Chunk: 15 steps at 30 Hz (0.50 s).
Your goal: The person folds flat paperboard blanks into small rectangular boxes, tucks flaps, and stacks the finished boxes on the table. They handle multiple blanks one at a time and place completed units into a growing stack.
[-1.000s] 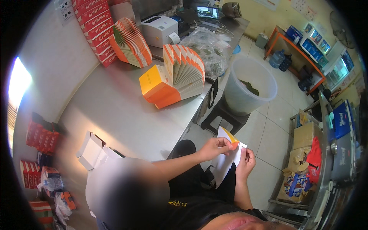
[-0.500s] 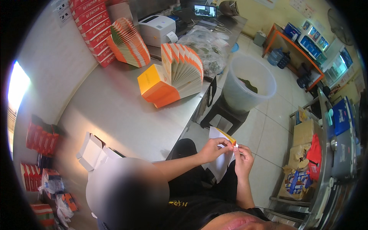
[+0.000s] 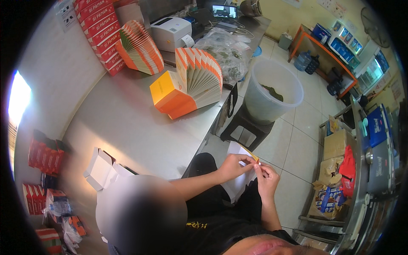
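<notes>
Over my lap I hold a thin carton [image 3: 236, 188], its white side showing and a yellow-orange strip along its upper edge. My left hand [image 3: 236, 168] pinches the carton near its upper right corner. Close against those fingertips, my right hand [image 3: 267, 177] grips the same corner, thumb and fingers together. The fingers hide the exact spot where they meet. On the steel table [image 3: 140, 127], a fanned row of orange-and-white cartons [image 3: 204, 78] leans beside a yellow-orange carton block [image 3: 170, 95].
A translucent bucket [image 3: 272, 95] with something green inside stands on a dark stool [image 3: 244, 129]. Behind the cartons are a white label printer [image 3: 172, 32], plastic bags [image 3: 225, 53] and stacked red boxes [image 3: 100, 36]. An opened white box [image 3: 102, 170] lies at the left; a shelf holds cardboard boxes [image 3: 340, 144].
My right fingers have shifted slightly left, closer against the left ones at the carton's corner. The carton's yellow-orange edge looks narrower, and the view has moved a little.
</notes>
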Motion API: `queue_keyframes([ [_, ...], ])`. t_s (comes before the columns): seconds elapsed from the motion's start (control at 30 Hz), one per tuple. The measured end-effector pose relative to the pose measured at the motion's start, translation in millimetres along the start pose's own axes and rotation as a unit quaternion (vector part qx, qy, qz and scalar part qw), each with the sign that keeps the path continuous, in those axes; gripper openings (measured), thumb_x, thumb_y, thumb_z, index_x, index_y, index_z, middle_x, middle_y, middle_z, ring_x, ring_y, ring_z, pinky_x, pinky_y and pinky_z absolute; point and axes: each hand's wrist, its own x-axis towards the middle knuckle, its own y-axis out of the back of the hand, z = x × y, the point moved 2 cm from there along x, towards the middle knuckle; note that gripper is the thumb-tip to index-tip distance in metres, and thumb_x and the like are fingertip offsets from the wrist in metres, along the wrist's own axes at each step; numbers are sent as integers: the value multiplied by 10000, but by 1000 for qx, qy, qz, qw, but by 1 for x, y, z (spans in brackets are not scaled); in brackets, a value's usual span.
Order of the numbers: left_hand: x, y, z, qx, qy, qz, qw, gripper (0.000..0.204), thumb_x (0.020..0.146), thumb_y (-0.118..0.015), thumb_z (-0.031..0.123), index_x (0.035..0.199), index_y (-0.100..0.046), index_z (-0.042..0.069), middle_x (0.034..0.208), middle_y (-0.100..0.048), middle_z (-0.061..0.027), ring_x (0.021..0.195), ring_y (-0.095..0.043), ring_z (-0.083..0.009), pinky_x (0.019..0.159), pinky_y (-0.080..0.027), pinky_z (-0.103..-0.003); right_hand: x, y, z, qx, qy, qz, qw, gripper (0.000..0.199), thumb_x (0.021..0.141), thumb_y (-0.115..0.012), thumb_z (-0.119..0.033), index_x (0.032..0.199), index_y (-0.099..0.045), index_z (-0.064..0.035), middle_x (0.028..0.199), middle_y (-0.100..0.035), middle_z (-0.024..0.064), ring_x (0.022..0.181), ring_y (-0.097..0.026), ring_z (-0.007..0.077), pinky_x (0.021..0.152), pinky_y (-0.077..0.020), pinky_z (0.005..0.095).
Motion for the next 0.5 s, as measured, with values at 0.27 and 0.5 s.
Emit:
queue_keyframes([
  [0.27,-4,-8,-3,45,-36,-15,998,222,950,-684,110,1101,-698,-53,1018,-739,-201,915,-749,-294,798,-611,-366,-4,-4,-6,-80,17,28,996,195,908,-731,-45,796,-595,39,903,-745,164,766,-721,178,692,-588,302],
  [0.5,-2,-1,1,15,-46,86,995,166,933,-705,84,1057,-681,-24,987,-723,-158,902,-730,-236,770,-597,-341,4,10,1,-227,67,85,968,207,957,-678,-107,833,-552,0,817,-709,170,639,-665,292,597,-521,364],
])
